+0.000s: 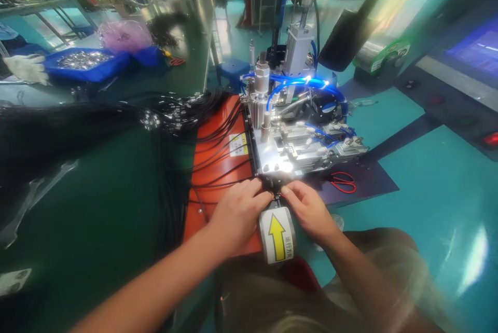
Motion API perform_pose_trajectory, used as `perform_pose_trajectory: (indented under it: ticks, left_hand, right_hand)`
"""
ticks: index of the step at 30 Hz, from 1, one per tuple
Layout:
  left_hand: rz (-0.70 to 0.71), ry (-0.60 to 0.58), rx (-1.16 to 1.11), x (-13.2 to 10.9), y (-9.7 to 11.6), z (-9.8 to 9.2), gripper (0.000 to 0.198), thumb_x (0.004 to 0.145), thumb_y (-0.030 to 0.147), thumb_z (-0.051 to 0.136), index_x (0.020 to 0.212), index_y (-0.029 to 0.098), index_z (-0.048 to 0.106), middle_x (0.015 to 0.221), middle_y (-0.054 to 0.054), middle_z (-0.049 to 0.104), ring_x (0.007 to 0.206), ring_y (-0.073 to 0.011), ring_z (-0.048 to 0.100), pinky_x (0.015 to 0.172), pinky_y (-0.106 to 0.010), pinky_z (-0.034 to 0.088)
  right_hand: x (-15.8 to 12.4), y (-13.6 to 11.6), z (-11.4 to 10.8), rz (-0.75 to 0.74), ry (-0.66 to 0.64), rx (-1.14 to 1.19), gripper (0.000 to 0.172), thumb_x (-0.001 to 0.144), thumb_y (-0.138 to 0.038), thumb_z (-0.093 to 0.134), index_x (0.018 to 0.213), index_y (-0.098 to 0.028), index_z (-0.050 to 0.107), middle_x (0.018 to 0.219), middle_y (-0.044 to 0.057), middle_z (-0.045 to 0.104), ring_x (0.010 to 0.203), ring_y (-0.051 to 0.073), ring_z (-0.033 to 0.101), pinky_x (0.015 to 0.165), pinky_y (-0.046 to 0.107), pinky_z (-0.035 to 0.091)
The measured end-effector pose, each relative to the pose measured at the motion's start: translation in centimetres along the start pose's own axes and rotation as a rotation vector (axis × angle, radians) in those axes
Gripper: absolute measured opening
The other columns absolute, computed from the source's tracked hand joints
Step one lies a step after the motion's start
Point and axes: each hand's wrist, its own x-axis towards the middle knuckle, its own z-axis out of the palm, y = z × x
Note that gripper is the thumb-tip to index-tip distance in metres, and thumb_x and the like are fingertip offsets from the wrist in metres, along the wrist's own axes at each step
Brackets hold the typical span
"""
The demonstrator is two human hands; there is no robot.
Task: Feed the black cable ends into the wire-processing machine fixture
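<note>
Green counter, black cables heaped on it; silver machine near; my left fingers and right fingers curled at its front edge, grip indiscernible.

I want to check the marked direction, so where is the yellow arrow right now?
In the head view, the yellow arrow is below and slightly right of centre, on a white label between the left hand and right hand.
</note>
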Motion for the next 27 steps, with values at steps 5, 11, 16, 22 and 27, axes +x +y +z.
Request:
perform_pose_trajectory:
  ticks: [5, 11, 16, 22, 27]
  left_hand:
    - [0.001, -0.031, 0.067, -0.2, 0.3, -0.5, 0.027, 0.093, 0.012, 0.048, 0.11, 0.022, 0.067, 0.09, -0.005, 0.058, 0.084, -0.0218, 0.049, 0.074, -0.036, 0.041]
    - [-0.009, -0.065, 0.067, -0.1, 0.6, -1.0, 0.02, 0.093, 0.013, 0.05, 0.102, 0.019, 0.067, 0.088, -0.005, 0.059, 0.082, -0.0214, 0.051, 0.072, -0.036, 0.042]
    - [-0.041, -0.08, 0.072, -0.1, 0.6, -1.2, 0.018, 0.09, 0.006, 0.05, 0.091, 0.017, 0.065, 0.084, -0.004, 0.058, 0.08, -0.0208, 0.051, 0.073, -0.035, 0.043]
    - [-0.081, -0.089, 0.083, 0.0, 0.8, -1.4, 0.019, 0.089, 0.008, 0.051, 0.091, 0.018, 0.066, 0.085, -0.005, 0.06, 0.081, -0.0224, 0.052, 0.074, -0.037, 0.043]
    - [-0.102, -0.085, 0.093, 0.0, 0.8, -1.5, 0.018, 0.09, 0.009, 0.05, 0.086, 0.018, 0.065, 0.081, -0.004, 0.059, 0.078, -0.0227, 0.052, 0.073, -0.038, 0.042]
  right_hand:
    - [-1.1, -0.6, -0.8, 0.031, 0.07, -0.066, 0.034, 0.093, -0.05, 0.051, 0.083, -0.019, 0.061, 0.063, -0.003, 0.052, 0.058, 0.013, 0.047, 0.054, 0.025, 0.038]
    - [-2.6, -2.0, -0.9, -0.103, 0.092, -0.2, 0.024, 0.09, -0.042, 0.059, 0.082, -0.02, 0.065, 0.079, 0.001, 0.066, 0.072, 0.016, 0.059, 0.061, 0.025, 0.044]
    - [-2.2, -2.2, -0.4, -0.093, 0.1, -0.251, 0.023, 0.089, -0.038, 0.058, 0.078, -0.019, 0.067, 0.075, 0.002, 0.068, 0.069, 0.017, 0.06, 0.06, 0.026, 0.044]
    - [-1.8, -2.0, -0.6, -0.12, 0.098, -0.241, 0.022, 0.091, -0.037, 0.055, 0.08, -0.02, 0.065, 0.075, 0.002, 0.067, 0.068, 0.017, 0.059, 0.061, 0.027, 0.044]
    - [-1.6, -2.1, -0.4, -0.135, 0.097, -0.248, 0.02, 0.09, -0.035, 0.055, 0.079, -0.02, 0.064, 0.074, 0.001, 0.065, 0.067, 0.017, 0.059, 0.061, 0.026, 0.044]
